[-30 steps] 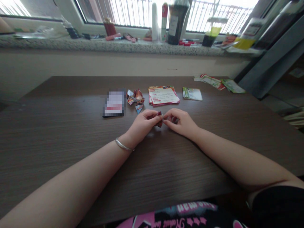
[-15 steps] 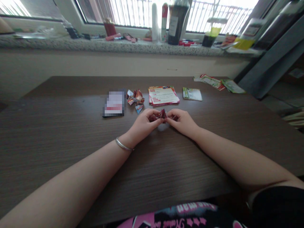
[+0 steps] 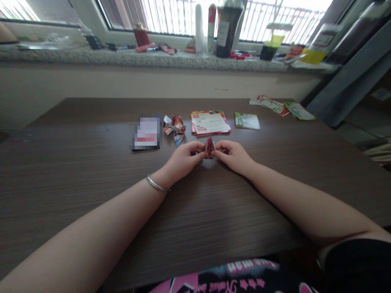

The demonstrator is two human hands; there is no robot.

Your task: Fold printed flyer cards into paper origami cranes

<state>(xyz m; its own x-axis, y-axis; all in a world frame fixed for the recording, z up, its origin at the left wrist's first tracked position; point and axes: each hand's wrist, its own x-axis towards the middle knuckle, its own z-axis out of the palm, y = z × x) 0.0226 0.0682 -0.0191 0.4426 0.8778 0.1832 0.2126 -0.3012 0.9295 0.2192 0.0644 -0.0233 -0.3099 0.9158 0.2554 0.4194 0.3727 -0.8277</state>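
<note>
Between my two hands, just above the middle of the table, is a small folded piece of dark red printed paper (image 3: 209, 147) with a pointed top. My left hand (image 3: 187, 156) pinches its left side between thumb and fingers. From the right, my right hand (image 3: 232, 155) pinches the other side in the same way. The fingers partly hide the paper. Just beyond my left hand lies a folded paper figure (image 3: 174, 128) with several printed points. A stack of printed cards (image 3: 210, 123) lies behind the held paper.
A blurred-out flat item (image 3: 147, 133) lies at left on the brown table (image 3: 195, 219). To the right are a smaller card stack (image 3: 247, 121) and loose green and red cards (image 3: 275, 106). Bottles and cups, including a dark cup (image 3: 225, 34), line the stone windowsill (image 3: 106, 59).
The folded red paper now shows more of its pointed face between my fingers. My left hand has shifted slightly left; my right hand stays almost in place.
</note>
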